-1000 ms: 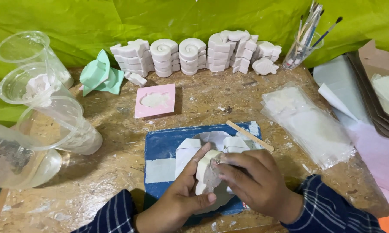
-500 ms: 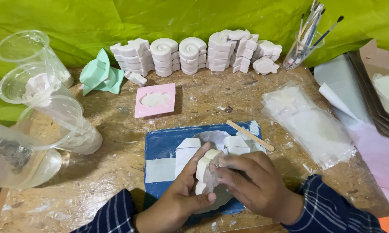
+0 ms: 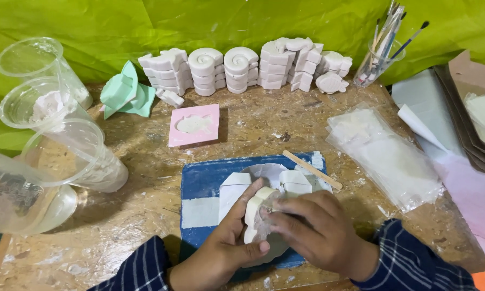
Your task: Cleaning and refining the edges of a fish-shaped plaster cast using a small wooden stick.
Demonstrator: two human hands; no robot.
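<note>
Hands grip one white plaster cast over the blue mat: left hand cups it, right hand presses fingertips onto its face. Hard pressure could likely chip or snap the brittle edge.

The piece gripped between the hands looks like matt white plaster, chalky and slightly rough. Under the grip lies a smooth blue mat, dusted white. Just beyond it rests a bare wooden stick. The table around is rough, stained chipboard.
</note>
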